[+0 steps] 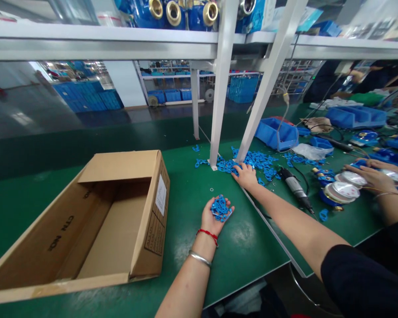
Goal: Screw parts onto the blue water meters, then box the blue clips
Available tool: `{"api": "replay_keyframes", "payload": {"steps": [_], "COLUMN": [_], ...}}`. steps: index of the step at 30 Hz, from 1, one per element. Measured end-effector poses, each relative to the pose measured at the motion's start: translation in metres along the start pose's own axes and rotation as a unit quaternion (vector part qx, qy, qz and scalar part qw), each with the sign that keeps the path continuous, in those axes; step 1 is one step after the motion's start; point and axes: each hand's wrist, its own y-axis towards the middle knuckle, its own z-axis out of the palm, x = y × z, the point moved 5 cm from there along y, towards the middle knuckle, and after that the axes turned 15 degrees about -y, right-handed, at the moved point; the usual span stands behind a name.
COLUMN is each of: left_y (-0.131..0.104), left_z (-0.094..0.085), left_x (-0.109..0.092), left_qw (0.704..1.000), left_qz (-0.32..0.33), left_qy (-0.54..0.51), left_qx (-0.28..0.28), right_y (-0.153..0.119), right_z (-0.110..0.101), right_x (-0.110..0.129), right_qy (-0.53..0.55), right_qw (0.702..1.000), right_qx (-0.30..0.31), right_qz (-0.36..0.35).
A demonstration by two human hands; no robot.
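My left hand [215, 216] lies palm up on the green table, cupped around a clump of small blue plastic parts [220, 208]. A red string and a silver bangle circle that wrist. My right hand [245, 176] reaches forward, fingers down on the near edge of a scattered pile of the same blue parts [252, 160], which lies around the feet of the white shelf posts [219, 88]. Whether it grips any cannot be seen.
An open, empty cardboard box [119, 212] lies on its side at the left. A powered hand tool [293, 184] lies right of my right arm. Another person's hands [371, 176] work on round meter parts [340, 192] at the far right. Blue bins [273, 132] stand behind.
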Motion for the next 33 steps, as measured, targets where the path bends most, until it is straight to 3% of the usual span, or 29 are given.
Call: {"api": "replay_keyframes", "payload": {"steps": [8,15,20,25,29,33], "left_y": [0.002,0.001,0.001,0.001,0.004,0.007], "left_z": [-0.002,-0.001,0.001,0.0,-0.004,-0.001], "left_x": [-0.002,-0.003,-0.003,-0.005,-0.005,-0.006], "left_qw": [1.0,1.0,0.999,0.999,0.997,0.997], "left_qz": [0.001,0.0,-0.001,0.02,0.027,0.049], "left_qy": [-0.006,-0.002,-0.002,0.035,0.068,0.007], "left_qx": [-0.001,0.011,0.032,0.027,0.011,0.054], "right_y": [0.002,0.008,-0.014,-0.071,-0.108,-0.122], "right_z": [-0.001,-0.027,-0.047,-0.066,-0.081,-0.083], "right_x": [-0.027,-0.032,0.005,0.069,0.1,0.11], "right_qy": [0.011,0.108,0.224,0.308,0.327,0.298], "right_qw": [1.0,0.994,0.974,0.946,0.934,0.938], "right_qx": [0.012,-0.018,0.004,0.029,-0.024,-0.057], "right_qz": [-0.023,0.005,-0.029,-0.097,-0.141,-0.167]}}
